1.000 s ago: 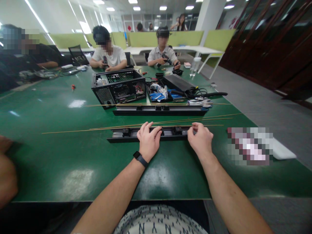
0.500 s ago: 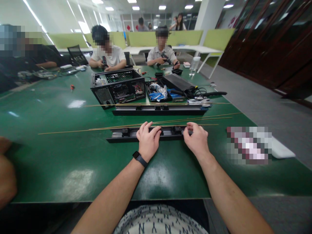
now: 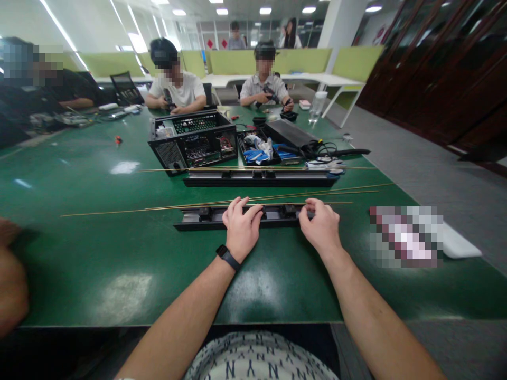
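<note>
In front of me a black channel-shaped rail (image 3: 202, 226) lies lengthwise on the table, with black blocks (image 3: 205, 213) inside its channel. My left hand (image 3: 242, 224) rests over the rail's middle, fingers bent across it and thumb at a dark block. At the rail's right end, my right hand (image 3: 322, 224) pinches with thumb and forefinger at a thin brass-coloured rod (image 3: 103, 213) running along the far edge. The fingers partly hide the contact points. Two more thin rods (image 3: 356, 193) lie just behind.
Farther back lies a second similar rail (image 3: 253, 183) with rods along it. Beyond stand an open computer case (image 3: 194, 145), a tray with gloves (image 3: 257, 150) and black cables (image 3: 317, 153). A white object (image 3: 461, 245) lies right. Co-workers sit opposite; another person's arm shows at left.
The thin rod has slid slightly to the left along the rail. Both hands stay in nearly the same places; the view has shifted a little.
</note>
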The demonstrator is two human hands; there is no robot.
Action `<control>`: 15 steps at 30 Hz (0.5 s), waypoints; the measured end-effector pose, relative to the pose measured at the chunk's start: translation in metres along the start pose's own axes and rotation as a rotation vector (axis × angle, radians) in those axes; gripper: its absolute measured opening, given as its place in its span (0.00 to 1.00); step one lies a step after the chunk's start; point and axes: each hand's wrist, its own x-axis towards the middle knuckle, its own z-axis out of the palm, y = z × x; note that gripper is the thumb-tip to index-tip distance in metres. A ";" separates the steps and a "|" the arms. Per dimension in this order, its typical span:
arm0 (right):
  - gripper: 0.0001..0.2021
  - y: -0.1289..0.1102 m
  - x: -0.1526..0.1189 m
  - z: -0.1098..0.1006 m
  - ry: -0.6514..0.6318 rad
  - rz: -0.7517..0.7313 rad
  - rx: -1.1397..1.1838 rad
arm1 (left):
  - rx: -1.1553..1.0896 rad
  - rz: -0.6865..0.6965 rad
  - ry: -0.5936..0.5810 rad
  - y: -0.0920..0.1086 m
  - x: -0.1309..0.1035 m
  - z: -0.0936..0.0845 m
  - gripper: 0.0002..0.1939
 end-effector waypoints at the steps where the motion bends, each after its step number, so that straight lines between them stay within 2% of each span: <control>1: 0.15 0.000 0.000 0.001 0.000 -0.014 0.007 | 0.000 0.001 0.001 0.000 0.000 0.000 0.12; 5: 0.14 -0.001 -0.001 0.001 0.004 -0.022 0.019 | -0.001 -0.001 0.001 0.000 0.000 0.000 0.12; 11: 0.15 0.000 0.002 -0.002 0.012 0.060 -0.006 | -0.007 -0.001 0.003 0.000 0.000 0.000 0.12; 15: 0.13 0.001 0.002 -0.001 0.019 0.034 -0.003 | -0.009 -0.006 -0.001 0.001 0.000 -0.001 0.12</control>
